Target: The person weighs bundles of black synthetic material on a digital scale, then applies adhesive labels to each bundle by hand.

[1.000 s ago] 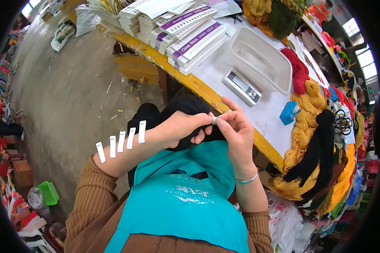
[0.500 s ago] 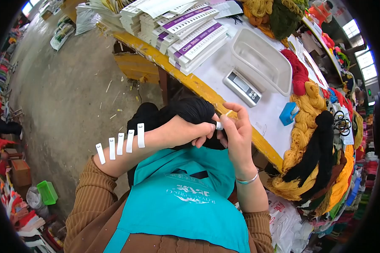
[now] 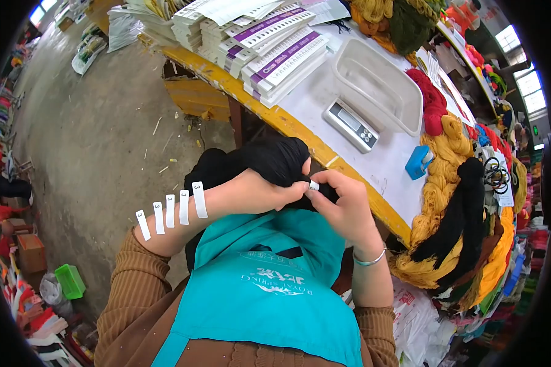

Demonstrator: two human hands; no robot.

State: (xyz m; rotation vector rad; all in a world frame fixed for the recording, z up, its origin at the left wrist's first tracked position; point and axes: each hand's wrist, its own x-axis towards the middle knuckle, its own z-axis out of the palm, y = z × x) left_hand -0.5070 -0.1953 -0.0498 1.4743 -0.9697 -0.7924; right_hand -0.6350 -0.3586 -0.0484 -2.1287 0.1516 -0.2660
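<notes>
A thick skein of black yarn (image 3: 251,162) hangs over my left hand (image 3: 275,191), whose fingers are closed around a strand bundle beneath it. My right hand (image 3: 343,202) pinches a small white label (image 3: 314,185) between thumb and index finger, right beside my left thumb tip. The label sits around the black yarn at this spot. Along my left forearm stick several white strips (image 3: 183,207), each printed with a 3. The yarn's lower part passes behind my hands and the turquoise apron (image 3: 269,275).
The yellow-edged table (image 3: 386,208) stands ahead to the right. On it are a digital scale (image 3: 351,125), a clear plastic tray (image 3: 379,85), stacked cross-stitch cards (image 3: 284,61), a blue clip-like object (image 3: 419,163) and yellow yarn (image 3: 438,183). A green basket (image 3: 69,281) stands on the floor at left.
My right index finger has come down from its raised position onto the label. Both hands have shifted slightly, the label a little left and down.
</notes>
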